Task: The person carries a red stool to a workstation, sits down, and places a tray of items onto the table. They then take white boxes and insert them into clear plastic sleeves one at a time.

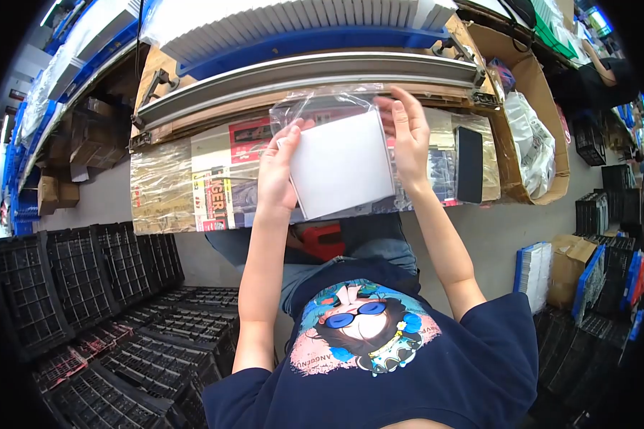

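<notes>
Left hand (276,168) pinches the white box (342,164) at its left edge, probably to steady it; right hand (410,136)'s half-open by the clear plastic bag (300,107), can't tell if it's gripping.

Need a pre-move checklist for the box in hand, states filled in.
1. Left hand on the flat, square white box: ok, thumb over its left edge.
2. Right hand gripping the box: cannot tell; it is at the right edge, partly blurred, contact unclear.
3. Clear, crinkled plastic film snug at the box's far edge: not ok, loose film sticks out past it.
4. Film clear of the long grey metal bar: cannot tell, they sit close in this view.
5. Black rectangular phone apart from the box: ok, lies right of the right hand.
</notes>
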{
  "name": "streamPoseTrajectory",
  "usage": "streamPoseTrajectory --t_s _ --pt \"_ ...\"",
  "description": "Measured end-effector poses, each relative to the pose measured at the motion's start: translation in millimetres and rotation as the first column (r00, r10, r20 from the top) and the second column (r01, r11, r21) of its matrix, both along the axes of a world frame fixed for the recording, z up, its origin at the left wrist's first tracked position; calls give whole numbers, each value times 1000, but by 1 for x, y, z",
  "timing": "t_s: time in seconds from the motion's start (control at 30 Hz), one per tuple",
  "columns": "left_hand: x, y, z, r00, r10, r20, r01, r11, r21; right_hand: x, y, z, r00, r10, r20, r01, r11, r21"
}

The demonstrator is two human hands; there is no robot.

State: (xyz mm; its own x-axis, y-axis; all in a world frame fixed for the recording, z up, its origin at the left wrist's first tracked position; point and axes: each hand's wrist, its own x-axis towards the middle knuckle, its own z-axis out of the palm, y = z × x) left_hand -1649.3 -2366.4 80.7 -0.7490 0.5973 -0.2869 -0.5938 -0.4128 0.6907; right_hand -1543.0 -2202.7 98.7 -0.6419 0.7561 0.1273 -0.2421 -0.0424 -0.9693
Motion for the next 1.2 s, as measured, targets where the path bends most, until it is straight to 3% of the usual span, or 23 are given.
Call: streamPoseTrajectory --t_s 0.07,0.17,0.3,0.4,0.53,0.57,0.67,0.7,0.8,0.83,0.87,0.97,1.07,1.1,1.13,1.2 --pt "-8 -5 -7 994 27 107 -32 998 46 7 -4 -1 999 48 24 -51 991 120" --pt "-15 -12 -5 992 12 128 -21 998 67 15 -12 -3 976 207 70 -213 973 89" --pt "-15 -14 2 974 -41 221 22 996 89 26 -33 10 951 209 226 -259 940 220" --pt "-8 -15 12 981 -70 181 57 996 75 38 -35 8 916 340 214 -349 937 1" --pt "13 -29 39 970 -198 -141 197 980 -20 59 -45 19 968 203 146 -178 969 -169" --pt "19 -37 48 943 -293 -157 284 956 -78 63 -45 19 975 171 142 -148 976 -163" --pt "41 -53 38 859 -399 -322 412 911 -30 78 -49 22 994 74 84 -50 964 -262" --pt "50 -54 37 886 -400 -235 413 911 9 81 -52 22 997 48 58 -31 964 -264" --pt "83 -42 29 976 -147 -163 158 986 55 89 -69 21 999 28 -16 -32 909 -416" --pt "88 -39 24 986 -100 -131 116 986 122 91 -74 18 999 50 -20 -53 899 -435" --pt "93 -35 26 978 -42 -204 71 988 139 91 -82 18 998 55 -26 -61 890 -452" --pt "99 -30 28 981 44 -189 -23 994 111 96 -97 11 994 104 -21 -99 832 -546" --pt "95 -31 28 958 98 -270 -85 995 61 104 -85 1 982 107 154 -45 932 -359" --pt "93 -35 31 946 77 -314 -72 997 29 108 -70 -8 990 -23 143 66 951 -303" --pt "91 -37 35 933 56 -356 -60 998 -2 104 -59 -2 974 -196 110 209 969 -130" --pt "89 -40 40 936 24 -351 -31 999 -14 108 -30 12 965 -185 187 137 960 245"
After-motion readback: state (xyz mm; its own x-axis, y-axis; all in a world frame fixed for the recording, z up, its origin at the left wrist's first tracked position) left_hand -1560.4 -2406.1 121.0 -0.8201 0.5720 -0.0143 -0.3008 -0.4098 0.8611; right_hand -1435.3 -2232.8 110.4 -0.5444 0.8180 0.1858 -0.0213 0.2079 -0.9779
